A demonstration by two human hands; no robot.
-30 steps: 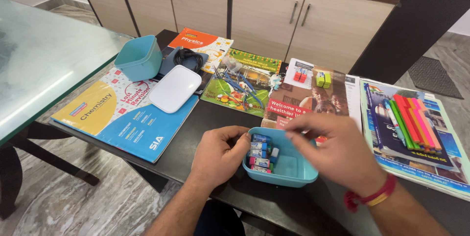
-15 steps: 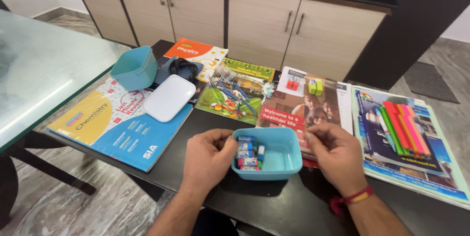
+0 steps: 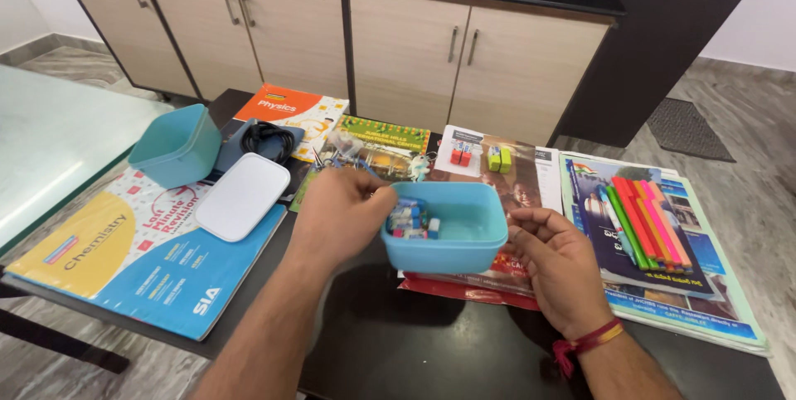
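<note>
Lifted now — blue tub (image 3: 445, 242) between both hands (image 3: 340, 213)

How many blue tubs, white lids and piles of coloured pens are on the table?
Blue tubs: 2, one held up by the left hand with the right hand beside it, one upside down on the left
White lids: 1
Piles of coloured pens: 1
Total: 4

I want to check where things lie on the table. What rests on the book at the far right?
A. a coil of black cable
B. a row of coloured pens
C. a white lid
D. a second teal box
B: a row of coloured pens in green, red, orange and pink lies on the dark blue book at the far right of the table.
</note>
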